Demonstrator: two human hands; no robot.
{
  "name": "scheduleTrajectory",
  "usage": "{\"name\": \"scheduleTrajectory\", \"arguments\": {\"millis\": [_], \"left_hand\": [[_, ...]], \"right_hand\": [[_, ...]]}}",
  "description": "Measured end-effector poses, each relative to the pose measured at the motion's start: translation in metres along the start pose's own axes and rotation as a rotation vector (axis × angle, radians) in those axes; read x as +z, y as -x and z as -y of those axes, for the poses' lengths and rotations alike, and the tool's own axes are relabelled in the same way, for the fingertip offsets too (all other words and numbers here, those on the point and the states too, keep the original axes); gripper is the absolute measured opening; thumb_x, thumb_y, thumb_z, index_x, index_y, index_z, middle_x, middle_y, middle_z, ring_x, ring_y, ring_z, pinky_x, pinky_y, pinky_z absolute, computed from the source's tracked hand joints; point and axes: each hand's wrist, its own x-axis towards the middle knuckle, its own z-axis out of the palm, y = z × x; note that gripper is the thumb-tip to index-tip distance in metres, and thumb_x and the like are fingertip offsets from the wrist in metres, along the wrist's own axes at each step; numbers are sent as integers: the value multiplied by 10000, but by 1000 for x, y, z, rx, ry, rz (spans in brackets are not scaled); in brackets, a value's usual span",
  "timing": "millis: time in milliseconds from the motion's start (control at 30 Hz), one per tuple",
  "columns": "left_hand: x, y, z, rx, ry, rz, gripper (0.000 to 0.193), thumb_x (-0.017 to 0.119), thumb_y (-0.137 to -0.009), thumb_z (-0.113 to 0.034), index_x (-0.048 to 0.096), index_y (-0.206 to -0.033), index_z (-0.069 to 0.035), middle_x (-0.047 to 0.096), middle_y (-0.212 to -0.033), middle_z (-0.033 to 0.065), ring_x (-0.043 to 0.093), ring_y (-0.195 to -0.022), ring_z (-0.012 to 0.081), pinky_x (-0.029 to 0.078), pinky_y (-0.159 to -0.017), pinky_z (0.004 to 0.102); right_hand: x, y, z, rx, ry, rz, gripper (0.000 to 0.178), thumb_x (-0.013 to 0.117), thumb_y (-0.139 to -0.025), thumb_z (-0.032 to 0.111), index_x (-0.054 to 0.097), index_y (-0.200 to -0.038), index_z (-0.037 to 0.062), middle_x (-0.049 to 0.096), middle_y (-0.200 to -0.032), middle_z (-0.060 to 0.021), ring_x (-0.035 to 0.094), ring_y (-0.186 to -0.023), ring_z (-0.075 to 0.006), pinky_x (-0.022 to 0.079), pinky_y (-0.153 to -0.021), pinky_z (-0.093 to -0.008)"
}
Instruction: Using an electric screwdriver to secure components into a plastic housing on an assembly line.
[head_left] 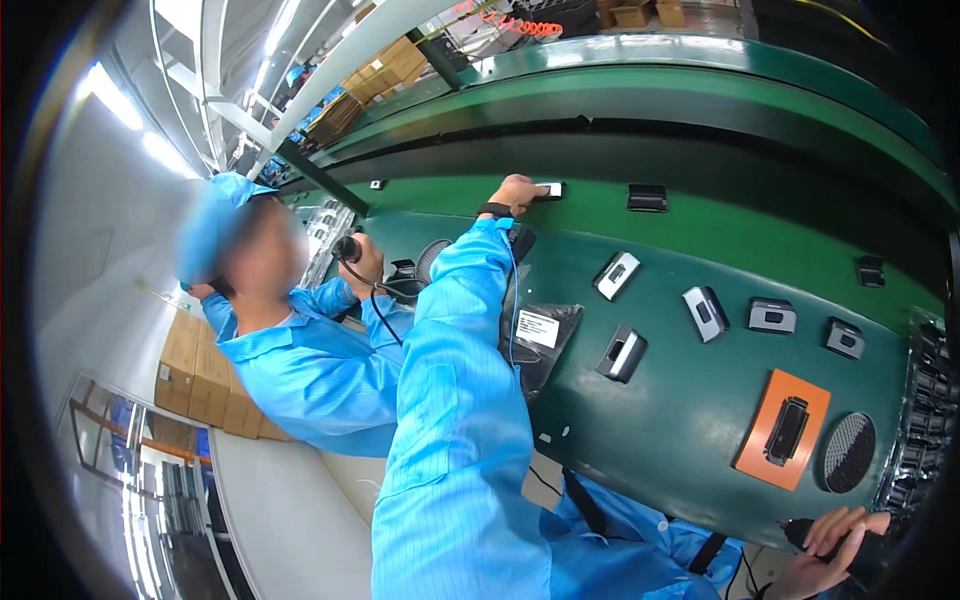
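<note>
My left arm reaches far across the bench, and my left hand [516, 192] is closed on a small silver-and-black housing [551, 190] at the edge of the green belt. A dark band circles that wrist. Low at the right, my right hand [832, 548] wraps around a black cylindrical tool [797, 531], mostly covered by the fingers. Closest to that hand are a mesh-topped oval pad [849, 452] and an orange fixture plate [782, 430] with a dark rectangular recess. Several similar housings, among them one tilted silver piece [706, 313], lie on the green bench [660, 440].
Beside my left arm, a co-worker in blue [300, 340] grips a corded black tool [347, 248]. A labelled dark bag [545, 340] lies by my sleeve. Black parts [647, 198] sit on the belt [740, 225]. A clear tray of black parts [920, 420] stands at the right edge.
</note>
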Motion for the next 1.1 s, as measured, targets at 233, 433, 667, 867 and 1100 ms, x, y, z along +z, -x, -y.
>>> {"name": "scheduleTrajectory", "arguments": {"millis": [233,433,667,867,1100], "left_hand": [[-24,10,27,110,157,-65,623,869,-815,-177,612,-1356,-3,679,-1011,70,600,-769,166,471,-636,313],[-1,168,-104,681,-59,93,488,832,-821,-113,701,-1289,-70,722,-954,37,658,-887,132,515,-771,271],[135,357,-112,931,1,665,276,642,-850,93,700,-1086,-37,686,-879,-20,527,-743,41,405,-641,217],[231,375,-99,933,229,844,298,511,-801,152,626,-1011,-26,581,-843,-31,381,-690,52,380,-609,250],[252,357,-95,1112,179,996,338,572,-782,114,639,-1084,-21,638,-1031,63,637,-993,182,541,-877,326]], "right_hand": [[3,-11,-15,76,-15,57,201,591,-1048,249,470,-969,109,376,-595,-5,337,-459,-100,316,-431,-242],[-75,27,-49,245,-142,109,335,430,-1060,347,440,-865,75,369,-664,9,382,-557,-118,323,-511,-271],[-37,3,-22,27,145,210,218,589,-1018,140,391,-973,61,449,-620,-27,399,-477,-98,351,-425,-270],[-53,27,-13,5,-6,127,172,535,-1013,115,380,-970,54,435,-597,-30,375,-452,-102,361,-425,-273],[-84,43,-36,46,-223,-1,159,499,-1036,148,377,-949,93,408,-646,-10,362,-507,-107,329,-475,-273]]}}
